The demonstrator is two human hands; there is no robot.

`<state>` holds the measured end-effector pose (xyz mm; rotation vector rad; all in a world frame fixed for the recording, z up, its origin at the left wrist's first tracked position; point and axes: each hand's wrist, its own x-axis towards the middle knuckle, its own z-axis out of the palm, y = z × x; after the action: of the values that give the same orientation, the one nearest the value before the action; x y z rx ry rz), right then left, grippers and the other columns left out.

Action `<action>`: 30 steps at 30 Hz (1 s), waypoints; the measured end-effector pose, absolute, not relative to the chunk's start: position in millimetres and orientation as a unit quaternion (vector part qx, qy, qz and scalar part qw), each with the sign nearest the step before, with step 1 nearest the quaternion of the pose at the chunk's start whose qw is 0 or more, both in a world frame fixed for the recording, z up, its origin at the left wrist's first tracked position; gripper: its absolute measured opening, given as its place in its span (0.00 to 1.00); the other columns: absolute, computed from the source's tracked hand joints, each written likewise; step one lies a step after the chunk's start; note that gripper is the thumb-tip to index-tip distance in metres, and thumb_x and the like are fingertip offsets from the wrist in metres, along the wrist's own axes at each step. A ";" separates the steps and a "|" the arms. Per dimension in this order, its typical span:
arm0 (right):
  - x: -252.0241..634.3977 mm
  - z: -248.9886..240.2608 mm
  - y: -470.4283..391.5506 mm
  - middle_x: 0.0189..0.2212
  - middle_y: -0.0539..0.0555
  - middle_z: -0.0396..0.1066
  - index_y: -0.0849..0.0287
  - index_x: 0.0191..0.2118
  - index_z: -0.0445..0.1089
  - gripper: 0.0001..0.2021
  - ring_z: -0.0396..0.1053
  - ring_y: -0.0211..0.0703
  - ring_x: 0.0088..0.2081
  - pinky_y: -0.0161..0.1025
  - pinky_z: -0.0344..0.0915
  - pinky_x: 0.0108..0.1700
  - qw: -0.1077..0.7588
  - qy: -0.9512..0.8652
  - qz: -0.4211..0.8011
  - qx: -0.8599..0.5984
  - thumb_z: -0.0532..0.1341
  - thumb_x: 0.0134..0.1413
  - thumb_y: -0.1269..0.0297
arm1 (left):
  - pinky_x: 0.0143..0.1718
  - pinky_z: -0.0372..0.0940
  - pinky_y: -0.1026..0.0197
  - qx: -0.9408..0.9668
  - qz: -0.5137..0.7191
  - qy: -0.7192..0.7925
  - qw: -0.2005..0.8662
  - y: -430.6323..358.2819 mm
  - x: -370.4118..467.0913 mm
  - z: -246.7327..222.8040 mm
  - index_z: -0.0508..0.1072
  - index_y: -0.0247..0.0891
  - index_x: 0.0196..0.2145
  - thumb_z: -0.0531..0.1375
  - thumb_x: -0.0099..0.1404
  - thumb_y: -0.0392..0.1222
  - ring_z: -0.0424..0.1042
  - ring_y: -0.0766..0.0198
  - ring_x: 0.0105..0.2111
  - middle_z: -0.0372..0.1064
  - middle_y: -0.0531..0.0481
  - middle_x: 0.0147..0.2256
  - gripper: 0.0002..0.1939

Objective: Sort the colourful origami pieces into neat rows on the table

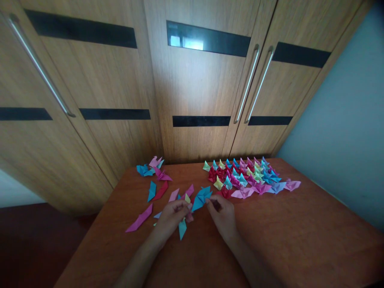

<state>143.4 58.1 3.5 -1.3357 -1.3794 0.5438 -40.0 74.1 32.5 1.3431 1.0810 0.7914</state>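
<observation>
A blue folded paper piece is held up between my two hands, above the wooden table. My left hand pinches its lower left end, thumb and forefinger together. On the other side, my right hand has its fingertips closed on the right edge of the same piece. Under and behind my left hand lie loose folded papers in pink, yellow and light blue, partly hidden by the fingers. A light blue pointed strip shows just below that hand.
Rows of colourful folded paper figures stand at the table's back right. More folded pieces lie at the back left, with a magenta strip nearer. Wooden cabinet doors rise behind the table.
</observation>
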 end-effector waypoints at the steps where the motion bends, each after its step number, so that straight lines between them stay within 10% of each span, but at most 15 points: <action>1: 144.1 3.6 58.4 0.22 0.49 0.69 0.56 0.26 0.71 0.08 0.63 0.38 0.24 0.34 0.57 0.28 0.543 -0.578 0.225 -0.566 0.60 0.52 0.61 | 0.25 0.55 0.65 0.579 0.341 0.465 0.577 74.0 -40.4 33.2 0.71 0.36 0.23 0.59 0.57 0.55 0.67 0.65 0.21 0.72 0.52 0.19 0.18; 30: 314.2 8.0 26.9 0.27 0.57 0.73 0.65 0.36 0.73 0.20 0.69 0.42 0.26 0.36 0.66 0.31 0.629 -0.366 -0.086 -0.680 0.61 0.49 0.49 | 0.26 0.56 0.66 0.566 0.356 0.463 0.583 74.5 -42.9 34.3 0.73 0.36 0.29 0.56 0.60 0.54 0.67 0.66 0.24 0.73 0.49 0.24 0.17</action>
<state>314.2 26.9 8.0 -1.5586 -0.8396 -0.1961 -42.9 74.5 34.3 1.3210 1.0808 0.8301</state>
